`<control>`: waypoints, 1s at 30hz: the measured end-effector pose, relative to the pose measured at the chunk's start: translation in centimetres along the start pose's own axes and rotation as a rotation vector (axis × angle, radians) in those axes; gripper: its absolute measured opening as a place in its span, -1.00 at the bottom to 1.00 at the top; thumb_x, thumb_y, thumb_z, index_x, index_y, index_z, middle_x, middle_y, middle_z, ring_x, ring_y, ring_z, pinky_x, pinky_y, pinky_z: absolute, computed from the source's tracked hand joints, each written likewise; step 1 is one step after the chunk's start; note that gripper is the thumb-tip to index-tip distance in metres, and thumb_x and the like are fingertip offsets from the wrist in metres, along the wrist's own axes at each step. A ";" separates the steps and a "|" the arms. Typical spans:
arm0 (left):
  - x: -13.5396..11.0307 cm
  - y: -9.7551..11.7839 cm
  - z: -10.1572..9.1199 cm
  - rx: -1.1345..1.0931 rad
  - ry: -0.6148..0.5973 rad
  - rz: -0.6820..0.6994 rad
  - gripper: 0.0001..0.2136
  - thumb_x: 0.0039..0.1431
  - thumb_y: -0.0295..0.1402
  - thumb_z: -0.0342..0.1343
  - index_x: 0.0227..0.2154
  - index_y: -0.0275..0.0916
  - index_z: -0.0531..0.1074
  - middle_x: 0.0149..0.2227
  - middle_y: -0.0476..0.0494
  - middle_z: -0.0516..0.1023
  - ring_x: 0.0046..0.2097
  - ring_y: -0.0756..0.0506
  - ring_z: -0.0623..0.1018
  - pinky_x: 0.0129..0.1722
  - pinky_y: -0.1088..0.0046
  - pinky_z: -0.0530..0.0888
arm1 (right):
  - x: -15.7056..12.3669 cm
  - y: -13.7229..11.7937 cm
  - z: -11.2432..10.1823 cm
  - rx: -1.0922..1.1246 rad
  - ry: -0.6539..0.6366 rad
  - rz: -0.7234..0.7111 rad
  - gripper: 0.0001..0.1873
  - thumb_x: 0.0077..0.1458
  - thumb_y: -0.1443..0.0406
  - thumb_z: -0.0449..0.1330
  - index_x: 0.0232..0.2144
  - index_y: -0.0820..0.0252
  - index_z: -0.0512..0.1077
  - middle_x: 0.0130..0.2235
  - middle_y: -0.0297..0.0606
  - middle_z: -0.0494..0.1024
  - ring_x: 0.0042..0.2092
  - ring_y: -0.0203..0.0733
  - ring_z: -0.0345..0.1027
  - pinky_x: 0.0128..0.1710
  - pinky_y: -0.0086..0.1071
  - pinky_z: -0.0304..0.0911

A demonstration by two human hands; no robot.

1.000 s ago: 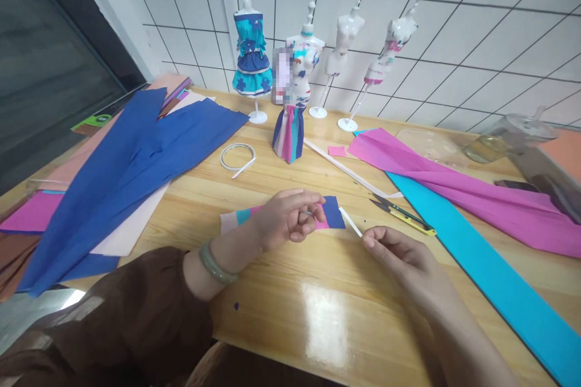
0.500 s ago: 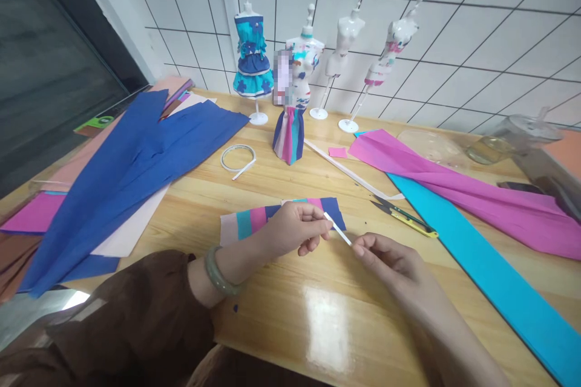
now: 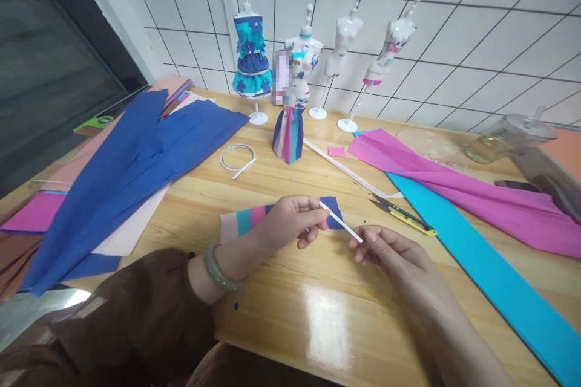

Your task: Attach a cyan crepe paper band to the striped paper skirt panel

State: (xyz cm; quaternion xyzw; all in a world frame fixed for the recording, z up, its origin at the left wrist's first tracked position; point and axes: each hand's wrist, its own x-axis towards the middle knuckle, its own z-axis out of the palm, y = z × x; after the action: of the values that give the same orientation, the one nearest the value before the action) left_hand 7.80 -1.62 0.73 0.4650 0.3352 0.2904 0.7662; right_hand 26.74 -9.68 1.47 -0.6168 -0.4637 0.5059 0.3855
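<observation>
Between thumb and fingers, my left hand (image 3: 297,221) pinches the upper end of a short white strip of tape (image 3: 342,222). The strip slants down to the right, and its lower end lies against the curled fingertips of my right hand (image 3: 390,251). That thumb is bent close beside the strip's end. Under and behind my left hand lies a striped band of crepe paper (image 3: 244,224) in pink, turquoise, magenta and dark blue; my hand covers its middle. A roll of white tape (image 3: 238,158), its loose end sticking out, rests behind my left hand.
Yellow-handled snips (image 3: 403,216) lie right of centre, touching turquoise paper (image 3: 476,266). Magenta paper (image 3: 454,184) crosses it. Blue paper (image 3: 149,157) spreads at left. Small dress forms stand along the wall, one in a blue dress (image 3: 251,57), another above a striped skirt (image 3: 288,136).
My right fingers have shifted at the strip's lower end, and that end now shows in front of them. The strip has moved slightly up in my left hand.
</observation>
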 end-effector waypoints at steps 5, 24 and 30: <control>-0.5 -0.3 0.6 0.202 -0.024 0.113 -0.78 0.09 -0.23 0.09 -0.46 -0.31 0.38 -0.65 0.09 0.32 -0.67 0.14 0.25 -0.69 0.63 0.21 | -0.1 -0.1 0.3 0.270 -0.031 0.124 -0.67 0.00 0.05 0.21 -0.36 0.21 0.48 -0.34 -0.16 0.54 -0.38 -0.24 0.37 -0.32 -0.39 0.29; -1.9 -0.9 0.4 1.619 -0.099 1.016 -0.72 0.26 -0.42 -0.16 -0.07 -0.20 0.40 -0.40 0.00 0.50 -0.41 0.04 0.45 -0.51 0.49 0.29 | 0.7 0.4 -0.9 -0.135 0.274 0.229 -0.43 -0.51 -0.07 0.34 -0.41 0.11 0.54 -0.31 -0.23 0.57 -0.16 -0.01 0.40 -0.30 -0.42 0.35; -1.4 2.4 -2.7 1.643 -0.049 0.686 -0.77 0.24 -0.35 -0.10 -0.18 -0.25 0.41 -0.25 -0.16 0.51 -0.18 -0.07 0.47 -0.25 0.43 0.33 | 0.7 1.4 -2.6 -0.218 0.317 0.127 -0.65 -0.24 -0.05 0.28 -0.53 0.08 0.50 -0.19 -0.23 0.54 -0.11 0.00 0.36 -0.11 -0.29 0.27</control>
State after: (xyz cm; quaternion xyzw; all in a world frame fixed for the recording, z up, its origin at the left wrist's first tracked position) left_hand 4.51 -0.38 2.33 0.9485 0.2636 0.1617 0.0685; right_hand 29.57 -9.38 0.46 -0.7550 -0.4093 0.3726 0.3517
